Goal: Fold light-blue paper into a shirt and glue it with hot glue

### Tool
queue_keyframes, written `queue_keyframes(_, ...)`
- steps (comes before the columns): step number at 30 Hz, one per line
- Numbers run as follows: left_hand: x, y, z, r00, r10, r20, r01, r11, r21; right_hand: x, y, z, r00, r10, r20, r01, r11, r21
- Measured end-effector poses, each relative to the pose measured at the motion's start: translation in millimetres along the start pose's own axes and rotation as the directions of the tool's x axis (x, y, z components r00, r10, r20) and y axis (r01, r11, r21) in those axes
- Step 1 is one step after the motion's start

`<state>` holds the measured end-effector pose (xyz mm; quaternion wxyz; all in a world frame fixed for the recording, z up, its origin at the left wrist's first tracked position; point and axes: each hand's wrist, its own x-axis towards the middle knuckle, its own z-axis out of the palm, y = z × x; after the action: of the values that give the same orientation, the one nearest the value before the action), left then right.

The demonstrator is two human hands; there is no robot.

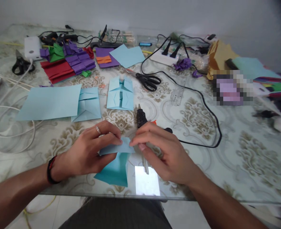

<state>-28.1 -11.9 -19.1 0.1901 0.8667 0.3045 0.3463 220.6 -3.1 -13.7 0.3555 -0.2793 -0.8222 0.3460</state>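
A light blue folded paper (115, 171) with a darker teal lower flap is near the table's front edge. My left hand (90, 149), with a ring and a dark bracelet, pinches its upper part between thumb and fingers. The fingertips of my right hand (161, 152) touch the right end of the same paper, with the thumb near the index finger; whether they grip it is unclear. A black glue gun (141, 117) lies just beyond my right hand, partly hidden by it. Another folded blue piece (120, 95) lies farther back.
Blue sheets (52, 102) lie at the left beside a white cable. Black scissors (147, 80), a clear ruler (178, 92) and a looping black cord (210, 111) are beyond my hands. Red and purple folded papers (80, 62) and a power strip (164, 56) stand at the back.
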Motion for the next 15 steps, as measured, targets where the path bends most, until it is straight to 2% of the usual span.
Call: queue_keyframes(15, 0.7, 0.6, -0.6, 1.0, -0.003, 0.022, 0.003, 1.0, 0.018, 0.6, 0.8, 0.0, 1.0, -0.005, 0.021, 0.005, 1.0, -0.002)
